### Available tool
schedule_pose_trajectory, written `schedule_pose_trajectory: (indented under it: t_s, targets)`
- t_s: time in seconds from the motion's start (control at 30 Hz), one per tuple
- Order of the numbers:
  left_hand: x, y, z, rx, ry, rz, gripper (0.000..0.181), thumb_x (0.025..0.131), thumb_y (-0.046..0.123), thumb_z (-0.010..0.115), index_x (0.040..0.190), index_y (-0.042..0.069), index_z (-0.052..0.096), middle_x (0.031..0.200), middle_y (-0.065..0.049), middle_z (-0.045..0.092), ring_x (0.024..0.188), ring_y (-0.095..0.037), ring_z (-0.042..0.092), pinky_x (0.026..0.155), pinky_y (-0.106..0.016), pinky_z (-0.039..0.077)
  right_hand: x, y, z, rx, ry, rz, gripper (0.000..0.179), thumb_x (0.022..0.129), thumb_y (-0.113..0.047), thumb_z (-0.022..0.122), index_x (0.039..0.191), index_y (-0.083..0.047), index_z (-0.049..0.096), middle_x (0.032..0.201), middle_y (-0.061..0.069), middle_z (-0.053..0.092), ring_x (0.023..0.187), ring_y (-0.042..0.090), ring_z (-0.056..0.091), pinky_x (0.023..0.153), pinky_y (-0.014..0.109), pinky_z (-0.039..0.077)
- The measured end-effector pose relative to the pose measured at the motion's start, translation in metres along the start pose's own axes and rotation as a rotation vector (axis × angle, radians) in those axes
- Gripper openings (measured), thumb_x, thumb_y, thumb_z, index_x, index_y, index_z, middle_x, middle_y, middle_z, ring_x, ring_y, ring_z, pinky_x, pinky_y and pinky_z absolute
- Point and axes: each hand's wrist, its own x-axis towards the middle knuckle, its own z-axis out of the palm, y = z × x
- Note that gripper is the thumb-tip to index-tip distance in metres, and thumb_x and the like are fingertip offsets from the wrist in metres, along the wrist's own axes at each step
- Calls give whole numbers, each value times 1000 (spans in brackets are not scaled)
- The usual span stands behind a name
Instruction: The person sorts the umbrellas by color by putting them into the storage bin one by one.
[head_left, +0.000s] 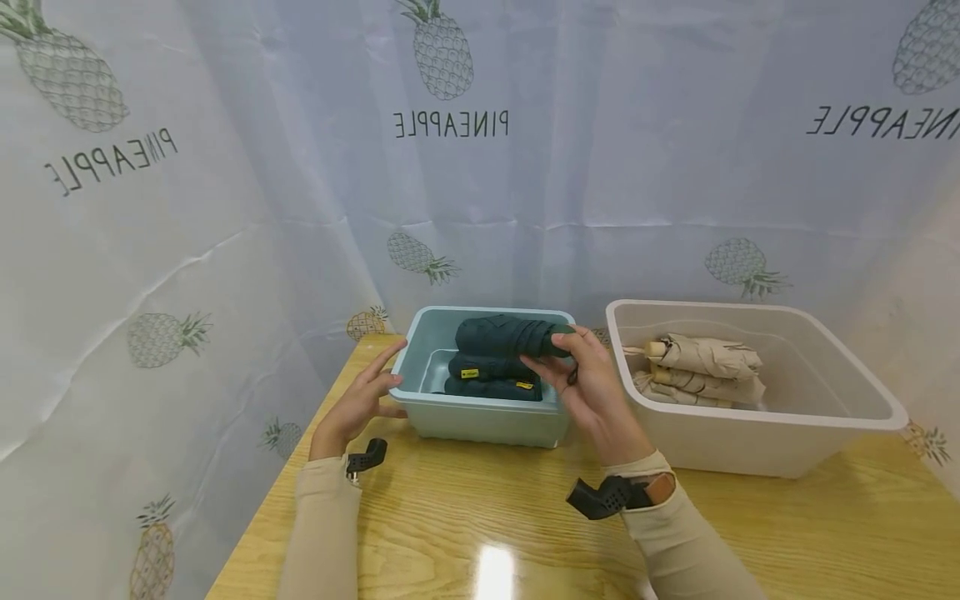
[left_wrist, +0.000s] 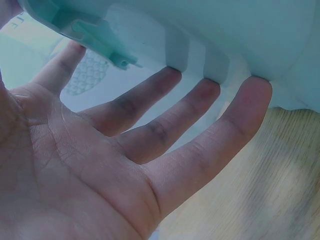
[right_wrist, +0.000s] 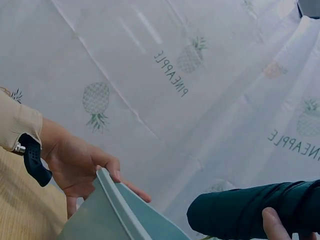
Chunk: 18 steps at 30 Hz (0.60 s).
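My right hand (head_left: 592, 385) grips one end of a dark folded umbrella (head_left: 495, 336) and holds it level over the light green bin (head_left: 480, 421). In the right wrist view the umbrella (right_wrist: 235, 212) looks dark teal, and fingertips press its side. Beneath it in the bin lie more dark folded umbrellas (head_left: 487, 390), with small yellow tags on them. My left hand (head_left: 358, 407) is at the bin's left end, fingers spread. Seen from the left wrist, the fairly straight fingers (left_wrist: 192, 145) touch the bin's outer wall.
To the right stands a larger white bin (head_left: 757, 442) with several beige folded umbrellas (head_left: 708, 358) with wooden handles piled at its left end. Both bins sit on a wooden table (head_left: 442, 517). A pineapple-print curtain (head_left: 555, 183) hangs behind and along the left.
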Motion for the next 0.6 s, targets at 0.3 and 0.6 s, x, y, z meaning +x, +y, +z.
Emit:
schedule_pose_trajectory:
  t_s: [0.3,0.6]
  targets:
    - [0,-1,1,8,2,-1,66,105,25,51,163,40,23,170,-9,13,148,-52,30,93,-63,55,29,-5,18,-64,137,89,18,104,-9,55,121,-7,51,145,7,31,137,33,38,104,42,54]
    - [-1,0,1,18,2,3,65,106,23,49,162,41,22,166,-16,23,147,-51,34,93,-62,55,67,4,27,-37,213,216,38,97,-5,61,133,-10,50,148,6,32,141,37,40,102,45,55]
